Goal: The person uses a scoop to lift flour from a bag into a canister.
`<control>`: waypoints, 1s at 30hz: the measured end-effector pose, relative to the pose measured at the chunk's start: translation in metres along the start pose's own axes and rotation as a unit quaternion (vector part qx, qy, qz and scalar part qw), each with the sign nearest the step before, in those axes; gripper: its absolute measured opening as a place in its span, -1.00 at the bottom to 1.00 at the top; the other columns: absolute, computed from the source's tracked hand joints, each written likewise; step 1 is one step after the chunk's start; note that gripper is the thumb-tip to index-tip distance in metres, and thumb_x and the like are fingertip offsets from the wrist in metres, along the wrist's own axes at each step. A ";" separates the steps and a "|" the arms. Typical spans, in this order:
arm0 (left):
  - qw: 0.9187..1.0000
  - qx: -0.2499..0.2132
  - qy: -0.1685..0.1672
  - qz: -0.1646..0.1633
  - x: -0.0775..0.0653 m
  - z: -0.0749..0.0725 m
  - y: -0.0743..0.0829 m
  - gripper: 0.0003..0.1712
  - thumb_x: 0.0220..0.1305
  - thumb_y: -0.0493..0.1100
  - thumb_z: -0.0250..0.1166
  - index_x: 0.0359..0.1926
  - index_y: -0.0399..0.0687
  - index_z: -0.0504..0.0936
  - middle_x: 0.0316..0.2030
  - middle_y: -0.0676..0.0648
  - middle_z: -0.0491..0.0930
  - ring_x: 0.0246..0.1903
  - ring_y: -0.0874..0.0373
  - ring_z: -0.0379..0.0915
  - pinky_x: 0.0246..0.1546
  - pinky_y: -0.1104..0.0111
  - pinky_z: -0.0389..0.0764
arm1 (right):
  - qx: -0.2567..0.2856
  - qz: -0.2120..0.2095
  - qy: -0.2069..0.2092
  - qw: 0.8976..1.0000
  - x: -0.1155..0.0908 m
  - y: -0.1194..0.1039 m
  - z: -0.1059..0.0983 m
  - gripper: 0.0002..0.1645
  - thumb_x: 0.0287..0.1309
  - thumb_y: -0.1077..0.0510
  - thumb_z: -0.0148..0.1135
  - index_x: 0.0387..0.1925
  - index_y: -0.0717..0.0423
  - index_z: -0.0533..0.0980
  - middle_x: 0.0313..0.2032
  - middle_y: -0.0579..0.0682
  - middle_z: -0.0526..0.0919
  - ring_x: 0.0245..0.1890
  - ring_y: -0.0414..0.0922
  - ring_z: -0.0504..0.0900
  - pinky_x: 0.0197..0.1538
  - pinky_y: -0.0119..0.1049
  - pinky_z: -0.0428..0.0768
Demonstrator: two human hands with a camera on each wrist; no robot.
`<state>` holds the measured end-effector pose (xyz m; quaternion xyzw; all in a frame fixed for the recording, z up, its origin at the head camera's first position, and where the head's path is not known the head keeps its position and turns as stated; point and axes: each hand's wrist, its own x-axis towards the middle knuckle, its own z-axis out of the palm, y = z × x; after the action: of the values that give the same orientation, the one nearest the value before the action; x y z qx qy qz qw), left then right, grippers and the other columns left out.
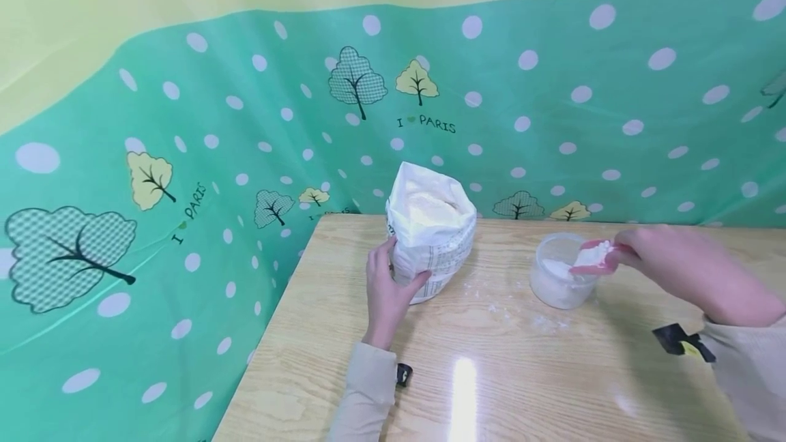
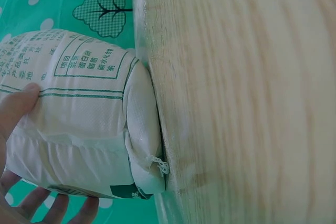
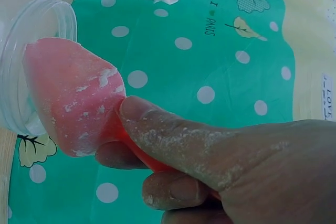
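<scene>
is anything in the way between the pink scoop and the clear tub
Nothing visible: the pink scoop, loaded with white powder, has its front edge at the open mouth of the clear tub. The white bag stands off to the left.

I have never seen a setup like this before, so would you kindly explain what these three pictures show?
There is no robot here: a person works with two bare hands. The wide picture comes from a camera worn on the head, looking forward and down; the other two come from cameras on the wrists, one each.

On the pale wood-grained table stand an open white bag with printed writing and a clear round plastic tub with white powder in it. A little powder is scattered nearby. Behind is a green cloth with white dots and trees.

The left hand holds the bag. The right hand grips a pink scoop, loaded with powder, at the tub's mouth.
</scene>
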<state>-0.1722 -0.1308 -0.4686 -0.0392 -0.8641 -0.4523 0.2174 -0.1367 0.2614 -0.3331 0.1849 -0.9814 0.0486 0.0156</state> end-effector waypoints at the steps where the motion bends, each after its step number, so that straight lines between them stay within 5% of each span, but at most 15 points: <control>1: 1.000 0.001 0.000 0.001 0.000 0.001 0.000 0.03 -0.11 0.01 0.63 0.38 0.03 0.31 0.19 -0.05 0.36 0.13 0.05 0.35 0.06 0.07 0.61 | 0.000 0.003 -0.004 1.000 0.000 0.000 -0.001 -0.74 0.29 0.13 0.24 -0.55 -0.05 0.51 -0.64 -0.16 0.25 -0.59 -0.17 0.21 -0.50 -0.31 0.19; 11: 1.000 0.009 -0.007 0.002 0.003 0.002 0.003 0.04 -0.11 0.02 0.63 0.38 0.03 0.31 0.17 -0.05 0.37 0.10 0.04 0.36 0.07 0.08 0.59 | -0.005 0.019 -0.050 0.999 0.007 -0.002 -0.006 -0.68 0.29 0.22 0.22 -0.60 -0.06 0.44 -0.63 -0.14 0.27 -0.57 -0.15 0.24 -0.48 -0.29 0.19; 18: 1.000 0.009 -0.008 0.003 0.001 0.002 0.003 0.04 -0.10 0.02 0.63 0.39 0.01 0.31 0.17 -0.06 0.37 0.11 0.05 0.35 0.07 0.10 0.59 | 0.007 0.022 -0.068 0.997 0.011 0.000 -0.005 -0.78 0.25 0.22 0.24 -0.51 -0.08 0.57 -0.59 -0.19 0.38 -0.54 -0.15 0.31 -0.47 -0.29 0.26; 30: 1.000 0.003 -0.005 -0.004 0.001 0.000 0.001 0.03 -0.09 0.01 0.62 0.39 0.03 0.30 0.19 -0.05 0.35 0.15 0.04 0.33 0.08 0.13 0.60 | 0.014 0.024 -0.054 0.998 0.014 0.001 -0.005 -0.74 0.28 0.18 0.22 -0.54 -0.12 0.51 -0.60 -0.18 0.36 -0.54 -0.16 0.31 -0.47 -0.30 0.26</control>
<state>-0.1729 -0.1301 -0.4678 -0.0371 -0.8665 -0.4506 0.2115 -0.1503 0.2571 -0.3270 0.1635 -0.9843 0.0526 -0.0410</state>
